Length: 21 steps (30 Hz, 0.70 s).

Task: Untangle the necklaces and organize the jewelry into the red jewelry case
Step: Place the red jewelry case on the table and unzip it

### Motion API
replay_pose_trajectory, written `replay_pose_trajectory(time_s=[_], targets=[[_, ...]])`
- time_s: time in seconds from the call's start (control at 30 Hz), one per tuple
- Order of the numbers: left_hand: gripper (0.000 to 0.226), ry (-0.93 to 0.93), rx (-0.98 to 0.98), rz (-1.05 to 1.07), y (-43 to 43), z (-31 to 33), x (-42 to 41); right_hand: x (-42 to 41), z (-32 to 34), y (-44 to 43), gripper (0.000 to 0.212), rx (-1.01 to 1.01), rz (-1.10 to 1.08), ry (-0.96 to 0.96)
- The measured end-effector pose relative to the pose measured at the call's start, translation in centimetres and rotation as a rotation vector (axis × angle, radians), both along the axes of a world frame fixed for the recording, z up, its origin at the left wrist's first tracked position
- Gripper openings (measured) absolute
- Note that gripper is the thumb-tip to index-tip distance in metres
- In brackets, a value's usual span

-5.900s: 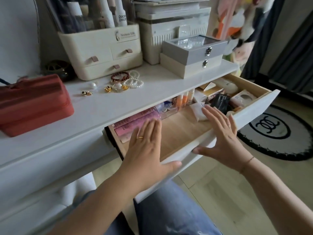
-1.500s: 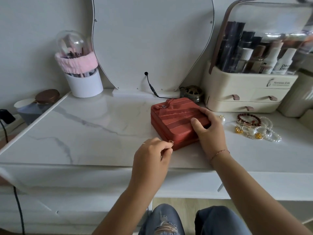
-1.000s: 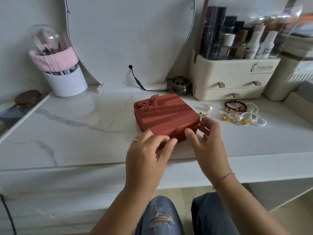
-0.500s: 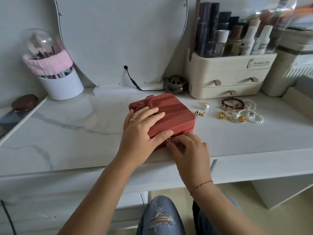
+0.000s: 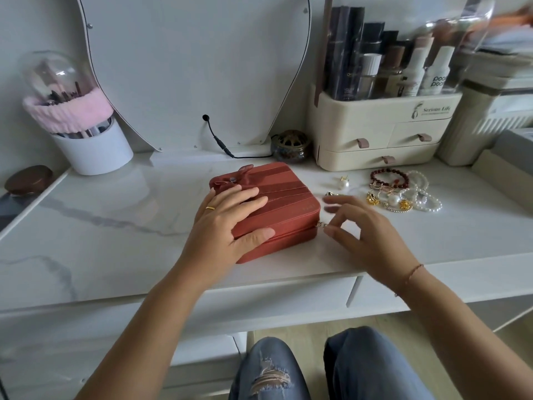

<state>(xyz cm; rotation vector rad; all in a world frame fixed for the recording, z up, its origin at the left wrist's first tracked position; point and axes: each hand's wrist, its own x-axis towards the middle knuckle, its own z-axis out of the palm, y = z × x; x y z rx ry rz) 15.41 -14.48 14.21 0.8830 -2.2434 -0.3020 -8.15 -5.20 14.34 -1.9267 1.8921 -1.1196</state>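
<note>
Unzipping under way: red jewelry case (image 5: pixel 288 197), centre of the counter (image 5: pixel 115 226) near its front edge. Left hand (image 5: pixel 227 223) presses flat-fingered on the lid. Right hand (image 5: pixel 360 229) pinches the zipper pull (image 5: pixel 320 225), now drawn from mid-front to the case's right corner. Lid not yet open; jewelry (image 5: pixel 401 192) lies apart, rightward.

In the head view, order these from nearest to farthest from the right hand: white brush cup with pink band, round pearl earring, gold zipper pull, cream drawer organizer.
1. Gold zipper pull, pinched by the right hand.
2. Round pearl earring, just behind.
3. Cream drawer organizer, back right.
4. White brush cup with pink band, far left.
</note>
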Motion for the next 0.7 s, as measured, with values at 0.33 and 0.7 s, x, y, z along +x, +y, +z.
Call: replay_pose_trajectory(time_s=[0.33,0.7], targets=[[0.05,-0.101,-0.075,-0.007,1.3,0.7,0.4,8.8,-1.9,1.0,0.013,-0.171,0.016,-0.113],[0.046,-0.037,-0.134,-0.012,1.0,-0.1,0.5,5.3,0.0,-1.1,0.013,-0.059,0.137,0.016]])
